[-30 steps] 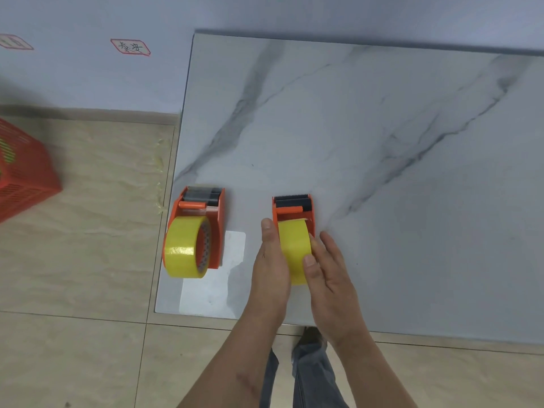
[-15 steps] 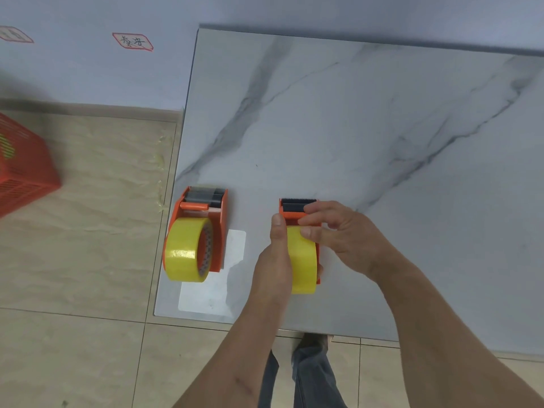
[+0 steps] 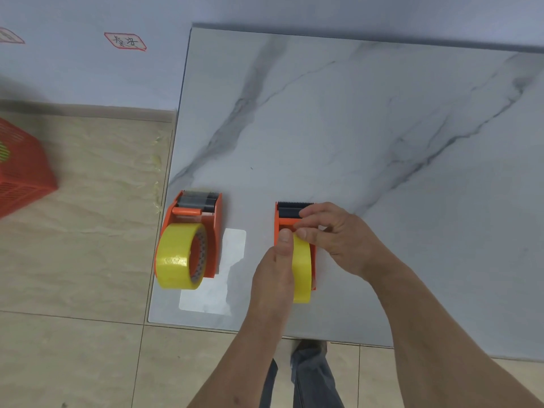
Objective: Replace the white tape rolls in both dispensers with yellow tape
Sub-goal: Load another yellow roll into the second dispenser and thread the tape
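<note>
Two orange tape dispensers stand near the front left corner of the marble table (image 3: 353, 128). The left dispenser (image 3: 213, 231) carries a yellow tape roll (image 3: 175, 257) and nobody touches it. The right dispenser (image 3: 282, 219) also carries a yellow tape roll (image 3: 301, 269). My left hand (image 3: 275, 266) grips that roll from the left, thumb on its top. My right hand (image 3: 329, 234) reaches in from the right, its fingertips pinched at the roll's top just behind the black toothed blade. Whether a tape end lies between those fingers is hidden.
A red plastic basket (image 3: 20, 172) sits on the tiled floor at the left. A pale rectangular patch (image 3: 223, 278) lies on the table between the dispensers. The wall with a red-bordered label (image 3: 125, 41) rises behind. My trouser legs (image 3: 303, 378) show below the table edge.
My right hand has left the roll's right side, swung forward and now pinches at the roll's top near the blade. My left hand has kept its grip on the roll.
</note>
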